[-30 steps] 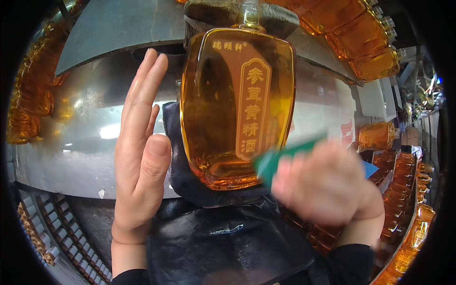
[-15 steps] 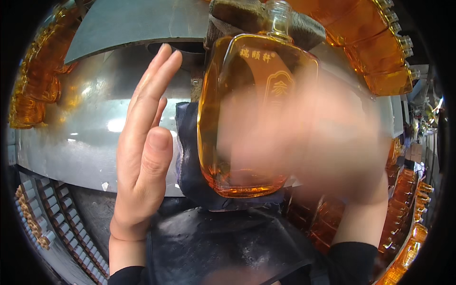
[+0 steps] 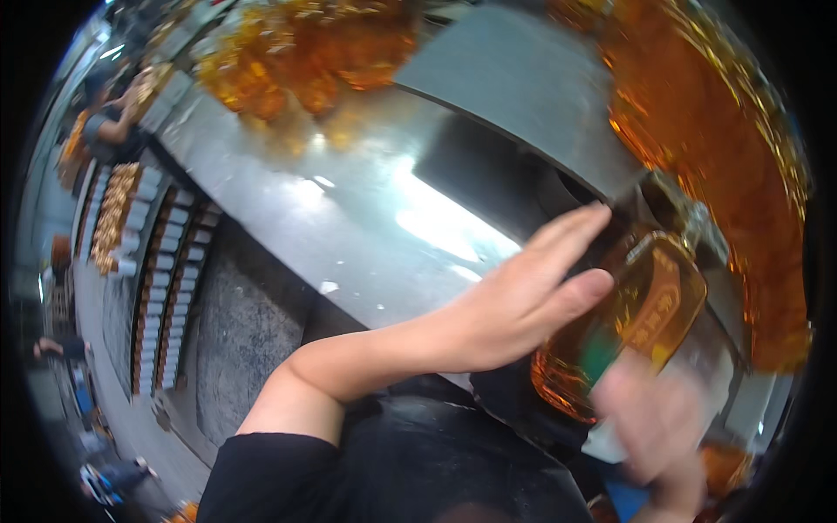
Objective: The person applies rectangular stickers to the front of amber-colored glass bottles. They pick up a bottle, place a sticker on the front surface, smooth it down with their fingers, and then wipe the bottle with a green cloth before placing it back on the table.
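Observation:
A flat, clear glass bottle [image 3: 658, 292] of amber liquid, with gold printing and a stopperless-looking neck, rests tilted on a dark cloth at the right. My left hand [image 3: 523, 305] reaches along its left side, fingers stretched out and thumb apart; whether it touches the glass I cannot tell. By the bottle's lower right edge is my right hand [image 3: 654, 414], smeared by motion, its fingers unreadable. A green patch [image 3: 597, 356] shows at the bottle's lower front beside that hand. Behind the neck, a worn grey cloth or padded support [image 3: 660, 202] is partly hidden.
Shiny metal worktop [image 3: 349, 200] spreads to the left, with amber bottles [image 3: 305, 61] at its far side. A grey plate [image 3: 523, 83] stands beyond, and more amber bottles [image 3: 715, 174] line the right. Racks of white, gold-topped items [image 3: 161, 288] and another person [image 3: 113, 122] are far left.
The view has swung left, so the bottle appears lower right. My right hand has moved from across the bottle's front to its lower edge. A green patch now shows there.

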### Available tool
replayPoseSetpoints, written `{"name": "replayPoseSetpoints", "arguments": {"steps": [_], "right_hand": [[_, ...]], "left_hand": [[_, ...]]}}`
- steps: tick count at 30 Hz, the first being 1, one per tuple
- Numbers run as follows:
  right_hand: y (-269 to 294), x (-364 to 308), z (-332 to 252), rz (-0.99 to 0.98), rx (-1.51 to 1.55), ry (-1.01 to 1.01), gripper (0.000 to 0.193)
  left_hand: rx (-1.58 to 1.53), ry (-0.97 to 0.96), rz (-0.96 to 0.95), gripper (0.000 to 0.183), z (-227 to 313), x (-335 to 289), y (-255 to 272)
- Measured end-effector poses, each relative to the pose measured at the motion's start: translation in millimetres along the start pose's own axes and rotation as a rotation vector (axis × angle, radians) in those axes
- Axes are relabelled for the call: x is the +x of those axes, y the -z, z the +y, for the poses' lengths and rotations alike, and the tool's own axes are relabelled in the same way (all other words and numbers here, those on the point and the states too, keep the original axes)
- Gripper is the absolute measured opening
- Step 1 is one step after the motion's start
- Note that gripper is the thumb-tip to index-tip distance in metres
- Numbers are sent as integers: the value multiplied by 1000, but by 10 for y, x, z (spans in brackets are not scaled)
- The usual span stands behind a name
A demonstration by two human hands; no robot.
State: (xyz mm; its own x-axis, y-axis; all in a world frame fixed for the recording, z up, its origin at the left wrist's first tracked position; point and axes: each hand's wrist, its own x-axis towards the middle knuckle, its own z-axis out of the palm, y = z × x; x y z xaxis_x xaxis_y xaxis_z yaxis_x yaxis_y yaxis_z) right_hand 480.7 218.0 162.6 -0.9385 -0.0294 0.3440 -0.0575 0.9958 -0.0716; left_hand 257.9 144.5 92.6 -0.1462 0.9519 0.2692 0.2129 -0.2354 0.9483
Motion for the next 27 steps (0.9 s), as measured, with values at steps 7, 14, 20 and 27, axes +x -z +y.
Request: {"name": "replayPoseSetpoints", "arguments": {"steps": [7,14,20,27], "right_hand": [[573,-70,367,433,322,-720,55],[711,598,10,237,115,-308,18],[1013,1746,696,467,-22,-419,17],[428,3250,2253,286,-278,-402,34]], "left_hand": [[-374,158,-245,56,194,396,-205],[-343,-98,-311,58,343,71,130],[-49,46,471,29,-217,-612,1387],[435,88,1096,58,-1025,-720,2877]]}}
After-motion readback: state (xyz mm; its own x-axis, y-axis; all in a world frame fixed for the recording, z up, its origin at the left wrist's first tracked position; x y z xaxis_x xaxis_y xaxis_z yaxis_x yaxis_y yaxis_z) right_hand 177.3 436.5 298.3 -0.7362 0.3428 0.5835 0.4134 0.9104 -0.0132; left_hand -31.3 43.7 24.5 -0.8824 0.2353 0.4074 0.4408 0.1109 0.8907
